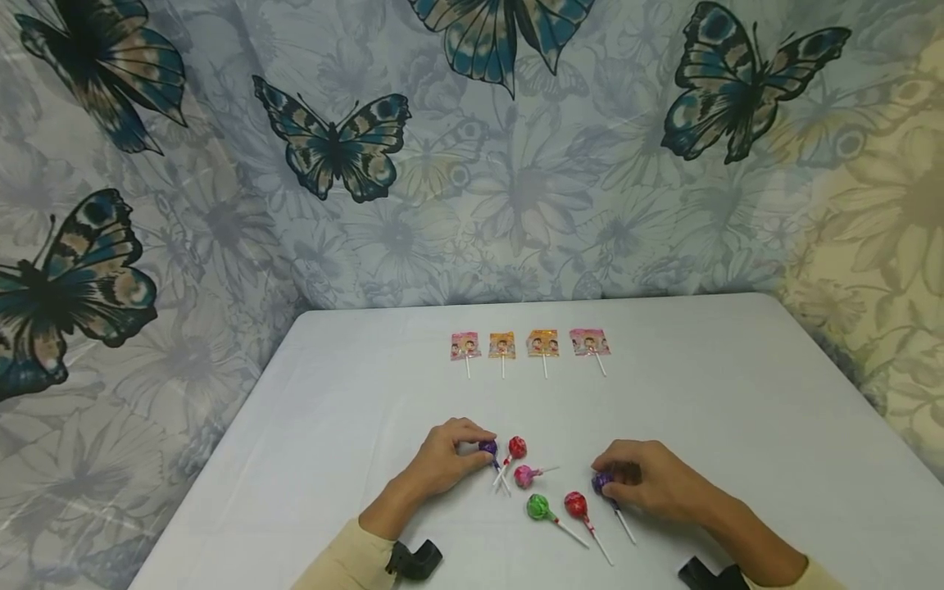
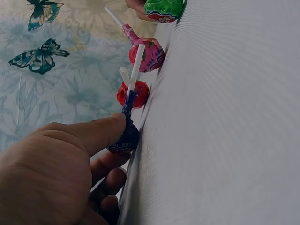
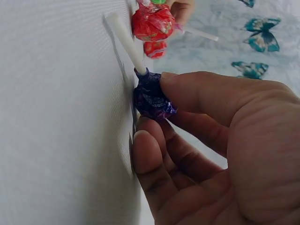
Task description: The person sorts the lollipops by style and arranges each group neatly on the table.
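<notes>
My left hand (image 1: 447,459) pinches a purple-wrapped lollipop (image 2: 125,136) by its head, close over the white table. Its stick crosses that of a red lollipop (image 1: 517,447) just beside it. Between thumb and fingers of my right hand (image 1: 652,479) is another purple lollipop (image 3: 152,96), its stick slanting toward the table's near edge. Among the hands lie a pink lollipop (image 1: 524,476), a green lollipop (image 1: 538,506) and a second red lollipop (image 1: 576,504), their sticks pointing right or toward the near right.
Several flat-wrapped lollipops, such as an orange one (image 1: 543,342) and a pink one (image 1: 589,342), stand in a row toward the back of the white table (image 1: 369,369). Behind it hangs a butterfly-print cloth (image 1: 531,238). Black straps sit at both wrists.
</notes>
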A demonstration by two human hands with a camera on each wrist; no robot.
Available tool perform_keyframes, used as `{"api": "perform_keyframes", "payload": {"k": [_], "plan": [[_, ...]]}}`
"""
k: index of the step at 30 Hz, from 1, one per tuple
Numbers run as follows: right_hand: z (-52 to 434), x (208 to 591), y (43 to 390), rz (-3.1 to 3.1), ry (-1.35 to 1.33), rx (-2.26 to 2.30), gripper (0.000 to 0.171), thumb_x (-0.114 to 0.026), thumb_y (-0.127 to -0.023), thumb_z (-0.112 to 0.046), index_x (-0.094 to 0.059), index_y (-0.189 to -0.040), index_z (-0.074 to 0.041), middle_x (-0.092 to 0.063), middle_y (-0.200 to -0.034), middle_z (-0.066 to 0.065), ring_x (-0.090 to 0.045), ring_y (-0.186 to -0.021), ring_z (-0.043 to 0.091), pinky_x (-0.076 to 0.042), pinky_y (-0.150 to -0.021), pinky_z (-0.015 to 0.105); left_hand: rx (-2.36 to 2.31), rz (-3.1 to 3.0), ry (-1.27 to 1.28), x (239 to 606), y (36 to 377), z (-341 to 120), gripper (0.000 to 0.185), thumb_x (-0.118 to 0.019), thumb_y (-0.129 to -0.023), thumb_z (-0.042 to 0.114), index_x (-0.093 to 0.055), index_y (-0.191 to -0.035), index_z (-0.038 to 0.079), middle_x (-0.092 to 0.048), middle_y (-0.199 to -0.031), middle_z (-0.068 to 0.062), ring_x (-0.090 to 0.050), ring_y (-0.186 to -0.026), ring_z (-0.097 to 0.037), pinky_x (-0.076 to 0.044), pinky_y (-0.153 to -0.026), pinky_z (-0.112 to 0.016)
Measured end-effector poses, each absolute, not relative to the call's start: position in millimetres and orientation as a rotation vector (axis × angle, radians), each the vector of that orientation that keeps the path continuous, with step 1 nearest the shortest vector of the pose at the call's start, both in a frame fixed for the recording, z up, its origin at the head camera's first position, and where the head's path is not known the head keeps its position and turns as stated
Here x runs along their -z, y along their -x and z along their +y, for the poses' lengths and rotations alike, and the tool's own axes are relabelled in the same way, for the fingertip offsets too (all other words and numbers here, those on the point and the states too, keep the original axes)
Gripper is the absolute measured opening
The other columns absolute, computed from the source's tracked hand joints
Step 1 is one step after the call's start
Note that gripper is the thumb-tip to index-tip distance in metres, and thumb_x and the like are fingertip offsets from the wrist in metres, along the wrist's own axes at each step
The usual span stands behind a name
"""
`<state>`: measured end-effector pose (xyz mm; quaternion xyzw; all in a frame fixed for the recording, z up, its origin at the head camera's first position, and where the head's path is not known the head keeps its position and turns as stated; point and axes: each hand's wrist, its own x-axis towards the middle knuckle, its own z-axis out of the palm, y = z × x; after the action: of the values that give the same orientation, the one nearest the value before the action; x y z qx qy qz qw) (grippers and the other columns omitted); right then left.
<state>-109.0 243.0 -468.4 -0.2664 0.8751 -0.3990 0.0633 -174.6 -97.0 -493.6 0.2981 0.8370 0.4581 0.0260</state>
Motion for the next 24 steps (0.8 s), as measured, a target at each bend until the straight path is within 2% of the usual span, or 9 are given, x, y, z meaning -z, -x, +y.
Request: {"api": "perform_keyframes", "payload": {"k": [7, 13, 19, 24], "plan": [[243.8, 470.8, 110.2, 2.647, 0.828, 1.238, 0.020, -0.076, -0.083, -0.013, -0.070, -0.102, -0.013, -0.058, -0.087, -0.013, -0.053, -0.074, 0.007, -0.046, -0.062, 0.024, -1.460, 2.603, -0.953, 494.3, 176.2, -98.4, 0.026, -0.077, -0.082, 0.008, -0.074, -0.108, 0.009, -0.068, -0.099, 0.007, -0.058, -0.096, -0.012, -0.046, -0.084, -0.031], [244.3, 472.0, 110.0, 2.642, 0.820, 1.244, 0.019, -0.076, -0.084, -0.015, -0.069, -0.102, -0.014, -0.058, -0.087, -0.013, -0.053, -0.074, 0.007, -0.046, -0.062, 0.023, -1.481, 2.587, -0.925, 496.2, 176.2, -99.4, 0.024, -0.073, -0.085, 0.005, -0.073, -0.110, 0.007, -0.068, -0.102, 0.005, -0.059, -0.096, -0.012, -0.047, -0.086, -0.031], [244.6, 473.8, 109.8, 2.638, 0.841, 1.262, 0.018, -0.076, -0.084, -0.016, -0.070, -0.102, -0.015, -0.058, -0.088, -0.012, -0.053, -0.074, 0.008, -0.045, -0.061, 0.023, -1.472, 2.635, -0.877, 496.3, 174.3, -97.2, 0.022, -0.073, -0.087, 0.013, -0.074, -0.109, 0.008, -0.067, -0.098, 0.006, -0.059, -0.091, -0.012, -0.046, -0.076, -0.031], [244.9, 474.1, 109.7, 2.637, 0.860, 1.286, 0.019, -0.076, -0.084, -0.014, -0.069, -0.102, -0.015, -0.059, -0.089, -0.011, -0.054, -0.074, 0.008, -0.046, -0.061, 0.023, -1.460, 2.697, -0.858, 495.0, 173.1, -91.4, 0.023, -0.075, -0.086, 0.019, -0.075, -0.106, 0.009, -0.065, -0.094, 0.007, -0.058, -0.088, -0.013, -0.047, -0.075, -0.030]]}}
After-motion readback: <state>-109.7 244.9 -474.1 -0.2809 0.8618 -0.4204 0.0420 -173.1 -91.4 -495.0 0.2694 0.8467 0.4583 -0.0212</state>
